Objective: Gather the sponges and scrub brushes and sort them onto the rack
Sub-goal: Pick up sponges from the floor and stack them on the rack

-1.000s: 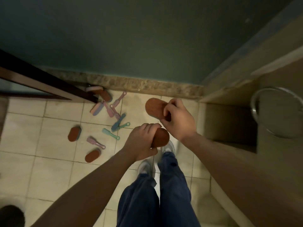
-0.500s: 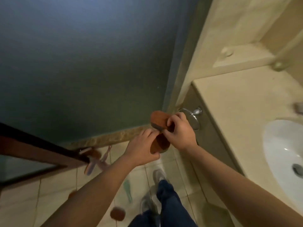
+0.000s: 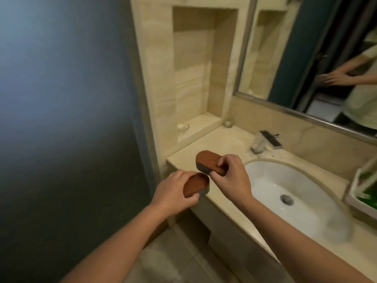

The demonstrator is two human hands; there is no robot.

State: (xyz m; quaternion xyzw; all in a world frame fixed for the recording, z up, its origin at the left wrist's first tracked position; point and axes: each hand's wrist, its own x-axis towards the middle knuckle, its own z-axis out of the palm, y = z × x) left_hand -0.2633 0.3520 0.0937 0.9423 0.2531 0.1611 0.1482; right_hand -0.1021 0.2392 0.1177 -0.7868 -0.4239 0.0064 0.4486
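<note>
The left hand [image 3: 173,190] curls its fingers round an oval brown-topped, grey-based sponge [image 3: 197,184] over the near left edge of the beige stone table [image 3: 224,139]. The right hand [image 3: 231,177] pinches a 2nd such sponge [image 3: 207,161] just beyond, above the table, left of the white oval sink [image 3: 306,201].

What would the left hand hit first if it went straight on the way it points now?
Most likely the upper sponge in the right hand. The left hand points up and right, with its lower sponge close beneath that one. Depth is unclear, so it might meet the countertop instead.
</note>
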